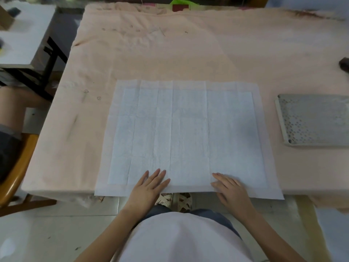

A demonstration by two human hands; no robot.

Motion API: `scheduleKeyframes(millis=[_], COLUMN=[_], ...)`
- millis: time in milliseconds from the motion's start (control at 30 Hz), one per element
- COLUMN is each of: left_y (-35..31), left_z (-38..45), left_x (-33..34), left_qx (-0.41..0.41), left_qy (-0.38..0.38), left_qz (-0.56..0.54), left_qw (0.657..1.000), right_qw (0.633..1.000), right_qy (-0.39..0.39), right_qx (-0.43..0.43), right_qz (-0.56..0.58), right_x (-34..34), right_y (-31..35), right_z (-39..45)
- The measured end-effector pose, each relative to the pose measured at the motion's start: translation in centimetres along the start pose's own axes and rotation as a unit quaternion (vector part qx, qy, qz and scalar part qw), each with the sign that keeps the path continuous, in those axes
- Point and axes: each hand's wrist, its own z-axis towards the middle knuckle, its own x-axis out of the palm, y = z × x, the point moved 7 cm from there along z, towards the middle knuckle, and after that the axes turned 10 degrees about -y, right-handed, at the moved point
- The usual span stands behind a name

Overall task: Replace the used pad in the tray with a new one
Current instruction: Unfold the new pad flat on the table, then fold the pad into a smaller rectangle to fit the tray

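A: We log the large white rectangular absorbent pad [187, 133] lying unfolded and flat on the counter [170, 59], which is draped in a peach-pink cloth. Fold creases run front to back across it, and its near edge hangs slightly past the counter's near edge.

B: Hands? We note the left hand [149, 186] palm-down on the pad's near border, fingers straight and a little spread, clasping nothing.

A: Agreed. The right hand [229, 188] also rests on that near border, to the right of the left one, the two well apart. Its fingers lie extended on the sheet; we see no pinch.

B: The tray?

A: We record a grey rectangular plastic tray piece with a perforated surface [313, 120] on the counter to the right of the pad, apart from it, partly cut off by the frame edge. No pad lies on it.

B: A small dark object [344, 62] sits at the far right edge, too blurred to identify.
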Motion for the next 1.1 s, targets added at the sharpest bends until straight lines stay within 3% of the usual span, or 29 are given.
scheduleKeyframes(millis=[200,367,500,700,833,967,1100], left_y=[2.0,4.5,7.2,10.4,10.8,8.0,3.8], left_z=[3.4,8.8,13.2,16.7,17.2,16.0,14.8], left_x=[-5.1,-8.1,-7.7,-3.6,-2.6,-1.6,0.4], left_qx=[-0.053,-0.078,-0.115,-0.126,-0.156,-0.124,-0.105], left_qy=[-0.136,-0.181,-0.136,-0.018,-0.046,-0.110,-0.102], left_qz=[0.008,0.069,0.107,0.095,0.075,0.045,-0.009], left_qw=[0.989,0.978,0.978,0.987,0.984,0.985,0.989], right_qw=[0.991,0.978,0.975,0.979,0.972,0.976,0.990], right_qy=[-0.121,-0.135,-0.098,0.053,0.070,-0.017,0.022], right_qx=[0.039,0.098,0.121,0.125,0.145,0.171,0.107], right_qz=[-0.050,-0.128,-0.159,-0.153,-0.172,-0.135,-0.092], right_x=[-4.4,-6.0,-5.3,-0.8,0.1,0.7,3.6], right_y=[1.0,-0.1,-2.0,-5.7,-6.4,-5.4,-0.8], right_z=[4.1,10.0,14.9,18.1,18.0,16.6,15.7])
